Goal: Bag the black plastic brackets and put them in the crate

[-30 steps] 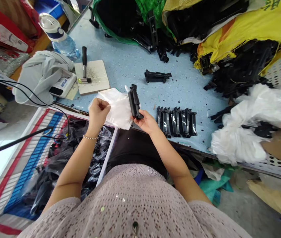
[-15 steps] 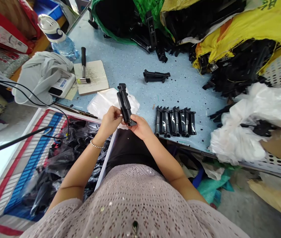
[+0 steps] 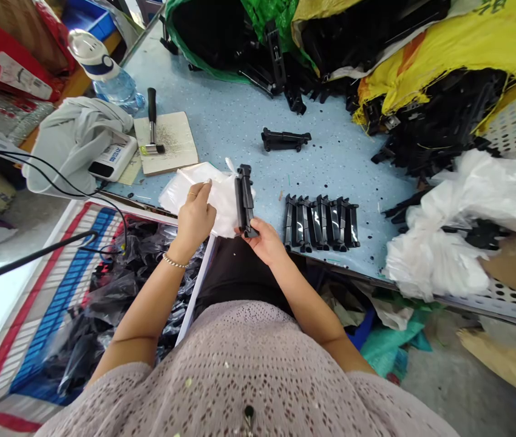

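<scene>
One black part, earlier touched by both hands, now sits over the right edge of the white bags, pinched in the grip of the right hand, the left hand now loose over them.

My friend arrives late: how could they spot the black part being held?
On the blue tabletop, find the flat white plastic by the left hand. At its right side, the right hand holds the black part by its near end. The row of similar parts lies on the tabletop; this one is held.
</scene>
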The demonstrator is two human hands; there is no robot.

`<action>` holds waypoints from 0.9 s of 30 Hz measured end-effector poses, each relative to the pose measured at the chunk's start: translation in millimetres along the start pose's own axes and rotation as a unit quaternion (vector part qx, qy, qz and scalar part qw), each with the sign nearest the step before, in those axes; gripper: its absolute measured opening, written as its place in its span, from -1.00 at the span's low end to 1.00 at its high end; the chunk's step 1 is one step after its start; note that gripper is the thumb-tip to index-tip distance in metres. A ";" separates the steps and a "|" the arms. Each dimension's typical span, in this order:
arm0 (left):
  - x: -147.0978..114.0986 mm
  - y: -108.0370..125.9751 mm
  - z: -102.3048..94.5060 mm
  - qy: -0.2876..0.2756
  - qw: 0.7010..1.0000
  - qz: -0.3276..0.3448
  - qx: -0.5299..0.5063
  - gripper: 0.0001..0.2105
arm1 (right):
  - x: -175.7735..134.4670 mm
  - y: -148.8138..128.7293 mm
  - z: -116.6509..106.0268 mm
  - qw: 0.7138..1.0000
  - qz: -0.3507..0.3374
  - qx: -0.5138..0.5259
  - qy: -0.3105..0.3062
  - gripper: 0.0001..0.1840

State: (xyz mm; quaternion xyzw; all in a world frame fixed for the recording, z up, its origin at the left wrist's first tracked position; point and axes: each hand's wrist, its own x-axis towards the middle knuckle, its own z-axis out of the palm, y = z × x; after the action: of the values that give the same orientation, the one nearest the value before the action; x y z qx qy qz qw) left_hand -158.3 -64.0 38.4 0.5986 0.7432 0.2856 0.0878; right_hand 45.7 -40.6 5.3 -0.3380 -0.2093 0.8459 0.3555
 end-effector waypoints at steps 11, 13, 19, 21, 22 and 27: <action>-23.3 -3.9 0.0 -0.063 0.985 0.151 -0.060 -0.27 | -36.1 -14.9 -9.3 0.962 0.249 0.035 -0.108 -0.48; -34.8 2.3 -1.1 -0.088 0.968 0.221 -0.073 -0.25 | -18.5 -11.1 -4.7 0.977 0.198 -0.055 -0.062 -0.48; -52.3 29.6 -3.8 -0.138 0.933 0.314 -0.110 -0.36 | -24.3 -4.1 12.5 0.889 -0.092 -0.447 -0.035 -0.56; -55.5 34.1 -26.2 -0.094 0.945 0.291 -0.117 -0.51 | -41.1 -10.4 15.7 0.871 -0.093 -0.458 -0.154 -0.38; -59.2 33.4 -42.5 -0.081 0.951 0.274 -0.118 -0.58 | -48.9 -16.1 15.1 0.862 -0.086 -0.459 -0.199 -0.36; -112.6 -21.2 -105.5 -0.266 0.957 0.094 -0.070 -0.73 | -67.8 -59.3 -16.3 0.682 -0.143 -0.716 0.049 -0.58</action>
State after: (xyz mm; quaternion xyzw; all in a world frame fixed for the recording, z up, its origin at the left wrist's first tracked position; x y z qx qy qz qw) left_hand -195.8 -206.1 90.0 0.7125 0.6112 0.1744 0.2973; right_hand 120.0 -50.0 58.1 -0.4968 -0.7790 0.3591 0.1319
